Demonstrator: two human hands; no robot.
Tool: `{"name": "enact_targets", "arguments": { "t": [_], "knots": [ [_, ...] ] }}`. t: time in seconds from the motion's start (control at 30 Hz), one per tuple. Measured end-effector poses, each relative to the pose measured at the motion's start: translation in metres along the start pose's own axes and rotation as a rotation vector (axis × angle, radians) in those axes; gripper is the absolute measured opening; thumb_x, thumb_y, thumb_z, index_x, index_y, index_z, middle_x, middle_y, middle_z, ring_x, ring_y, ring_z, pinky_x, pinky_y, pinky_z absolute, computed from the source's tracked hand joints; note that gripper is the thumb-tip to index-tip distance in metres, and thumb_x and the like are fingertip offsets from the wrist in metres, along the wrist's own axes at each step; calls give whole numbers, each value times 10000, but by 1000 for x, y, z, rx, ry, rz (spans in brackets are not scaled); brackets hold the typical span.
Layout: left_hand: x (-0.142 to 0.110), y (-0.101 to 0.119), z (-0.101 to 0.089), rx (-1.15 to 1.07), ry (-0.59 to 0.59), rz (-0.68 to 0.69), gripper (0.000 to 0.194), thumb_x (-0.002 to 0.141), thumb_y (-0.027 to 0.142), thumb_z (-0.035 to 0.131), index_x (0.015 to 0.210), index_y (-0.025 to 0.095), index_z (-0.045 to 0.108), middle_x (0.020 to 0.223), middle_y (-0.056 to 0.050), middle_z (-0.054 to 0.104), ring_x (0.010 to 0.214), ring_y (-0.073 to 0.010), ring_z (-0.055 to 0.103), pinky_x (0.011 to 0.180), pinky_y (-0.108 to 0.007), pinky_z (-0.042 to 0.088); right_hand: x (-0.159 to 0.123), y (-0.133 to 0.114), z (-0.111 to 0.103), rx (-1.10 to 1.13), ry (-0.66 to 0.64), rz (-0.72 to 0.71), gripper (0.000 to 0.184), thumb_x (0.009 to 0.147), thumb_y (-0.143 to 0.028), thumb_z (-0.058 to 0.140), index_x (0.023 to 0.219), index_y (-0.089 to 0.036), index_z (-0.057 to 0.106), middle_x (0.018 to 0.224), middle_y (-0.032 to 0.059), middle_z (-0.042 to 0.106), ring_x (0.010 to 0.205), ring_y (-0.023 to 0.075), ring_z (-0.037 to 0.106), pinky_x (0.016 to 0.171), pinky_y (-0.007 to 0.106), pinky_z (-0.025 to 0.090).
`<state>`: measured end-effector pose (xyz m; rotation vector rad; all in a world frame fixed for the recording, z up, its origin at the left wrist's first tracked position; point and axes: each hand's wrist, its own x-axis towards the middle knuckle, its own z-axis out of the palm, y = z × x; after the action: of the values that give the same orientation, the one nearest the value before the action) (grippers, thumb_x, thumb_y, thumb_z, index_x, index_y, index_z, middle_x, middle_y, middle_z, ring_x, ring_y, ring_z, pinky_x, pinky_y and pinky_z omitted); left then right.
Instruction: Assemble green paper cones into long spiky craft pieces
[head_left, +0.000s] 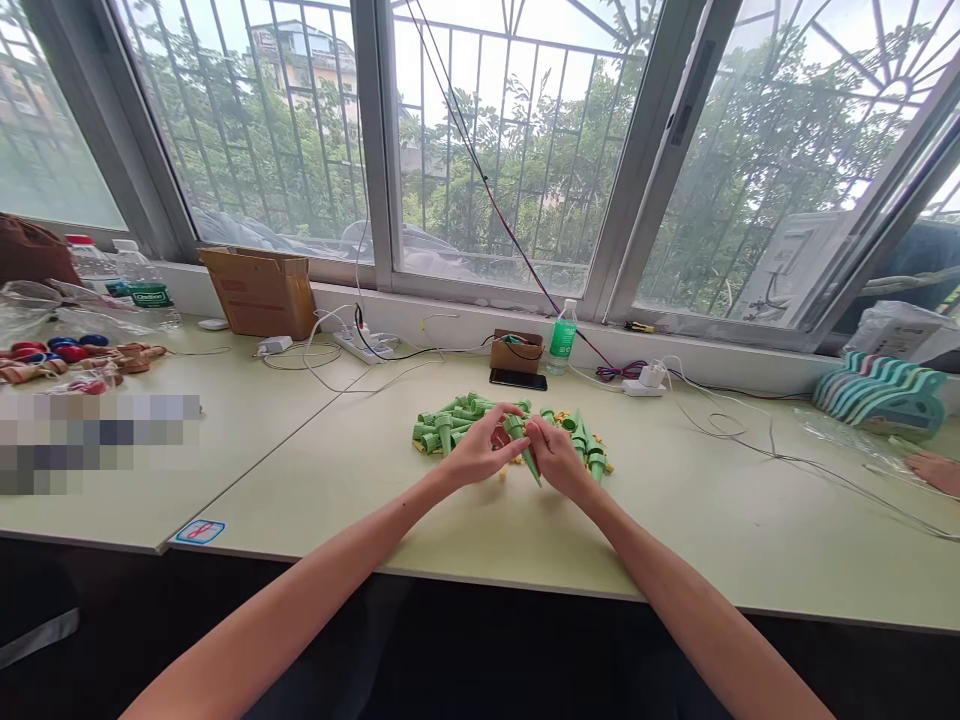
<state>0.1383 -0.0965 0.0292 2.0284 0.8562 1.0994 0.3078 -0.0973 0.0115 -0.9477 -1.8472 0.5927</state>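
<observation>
A green plastic cone-shaped spike (531, 462) with a wider ribbed collar is tilted, its point down toward the table. My left hand (487, 445) grips it near the collar between thumb and fingers. Right beside the collar is my right hand (556, 455), its fingers closed in a pinch; what they hold, if anything, is hidden. Behind both hands lies a pile of similar green spikes (444, 432), with small yellow pieces (502, 475) scattered among them and in front. More spikes (597, 464) lie just right of my right hand.
Behind the pile are a black phone (518, 379), a small brown box (516, 352) and a bottle with a green label (562, 340). Power strips (364, 346) and cables run along the window side. Another person's hand (934, 468) is at the far right, near stacked turquoise items (877, 392).
</observation>
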Motion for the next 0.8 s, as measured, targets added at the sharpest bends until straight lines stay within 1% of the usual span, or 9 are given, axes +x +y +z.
{"name": "enact_targets", "arguments": {
  "t": [0.13, 0.23, 0.37, 0.53, 0.7, 0.8],
  "knots": [
    [0, 2, 0, 92, -1, 64, 407, 817, 386, 617, 1147, 197, 472, 1045, -66, 557, 636, -101, 552, 666, -290, 517, -1, -1, 0, 51, -55, 16, 411, 987, -508, 315, 705, -222, 402, 441, -56, 472, 352, 109, 437, 430, 238, 345],
    [0, 1, 1, 141, -1, 110, 389, 817, 358, 615, 1142, 198, 475, 1055, -67, 565, 649, -106, 548, 660, -289, 511, -1, 0, 0, 90, -59, 36, 433, 977, -531, 326, 697, -218, 432, 443, -47, 485, 349, 115, 449, 417, 242, 353],
    [-1, 0, 1, 193, -10, 137, 409, 812, 335, 625, 1162, 206, 458, 1056, -59, 579, 678, -115, 554, 652, -277, 500, 0, 0, 0, 134, -56, 65, 490, 957, -577, 344, 655, -208, 461, 428, -34, 492, 350, 116, 449, 409, 246, 355],
    [-1, -1, 2, 217, -20, 175, 389, 816, 297, 618, 1166, 212, 469, 1126, -72, 559, 716, -124, 558, 679, -283, 496, 1, -1, 1, 157, -52, 112, 579, 930, -627, 357, 540, -204, 419, 384, -18, 480, 333, 108, 438, 392, 239, 343],
    [-2, -1, 2, 244, -21, 191, 371, 825, 285, 603, 1166, 215, 471, 1121, -78, 552, 712, -133, 560, 696, -300, 492, 1, -2, 1, 160, -57, 138, 636, 921, -653, 340, 474, -203, 394, 363, -8, 469, 329, 101, 433, 390, 230, 350],
    [-2, -1, 2, 251, -23, 179, 396, 823, 280, 608, 1184, 216, 461, 1126, -77, 553, 690, -124, 557, 690, -293, 488, 1, -2, 1, 151, -60, 137, 651, 922, -654, 333, 455, -204, 393, 356, -6, 460, 328, 102, 434, 391, 232, 354]
  ]
}}
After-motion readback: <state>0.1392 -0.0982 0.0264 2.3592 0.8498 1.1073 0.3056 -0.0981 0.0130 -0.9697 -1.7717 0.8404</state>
